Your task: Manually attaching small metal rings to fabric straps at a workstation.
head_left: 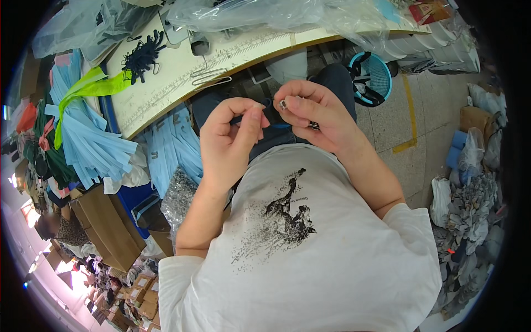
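Observation:
My left hand (229, 135) and my right hand (321, 113) are raised over my lap, just short of the table edge, a small gap between their fingertips. Thumb and forefinger of the left are pinched together; whatever they hold is too small to make out. Between the right thumb and forefinger sits a small shiny metal piece (282, 104), its kind unclear. A dark ring (314, 126) circles a finger of that hand. Bent metal wire (211, 76) lies on the table nearest the left hand. Farther left is a heap of dark navy cord loops (145, 55).
The white table (166, 83) carries ruler markings and clear plastic sheeting (265, 16). Light blue fabric strips (91, 138) and a neon yellow strip (83, 97) hang at left. A blue basket (379, 80) stands on the floor; grey scraps (470, 216) are heaped at right.

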Available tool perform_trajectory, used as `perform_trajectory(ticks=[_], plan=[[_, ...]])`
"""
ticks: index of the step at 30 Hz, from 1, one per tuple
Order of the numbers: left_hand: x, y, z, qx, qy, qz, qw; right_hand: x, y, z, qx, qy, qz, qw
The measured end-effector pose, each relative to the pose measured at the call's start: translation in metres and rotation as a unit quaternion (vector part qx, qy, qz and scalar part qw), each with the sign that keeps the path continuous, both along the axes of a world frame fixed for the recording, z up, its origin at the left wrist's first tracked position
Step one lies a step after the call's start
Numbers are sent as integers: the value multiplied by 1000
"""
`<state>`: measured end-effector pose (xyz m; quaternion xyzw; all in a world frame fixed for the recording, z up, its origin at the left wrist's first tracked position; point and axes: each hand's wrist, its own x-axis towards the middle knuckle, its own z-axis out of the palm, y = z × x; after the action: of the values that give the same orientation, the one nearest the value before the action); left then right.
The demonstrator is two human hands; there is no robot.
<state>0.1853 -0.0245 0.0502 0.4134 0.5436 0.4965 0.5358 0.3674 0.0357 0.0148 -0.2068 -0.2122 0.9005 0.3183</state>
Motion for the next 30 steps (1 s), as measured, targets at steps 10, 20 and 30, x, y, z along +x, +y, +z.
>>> perform_trajectory(ticks=[10,20,30], plan=[[2,-2,0,-3,-31,-17,999,-3,-5,2,86,-100,-27,991],[9,0,1,35,91,13,995,-4,-4,4,122,-134,-37,983],[6,6,4,159,312,-39,936,-6,-3,5,96,-140,-39,985]])
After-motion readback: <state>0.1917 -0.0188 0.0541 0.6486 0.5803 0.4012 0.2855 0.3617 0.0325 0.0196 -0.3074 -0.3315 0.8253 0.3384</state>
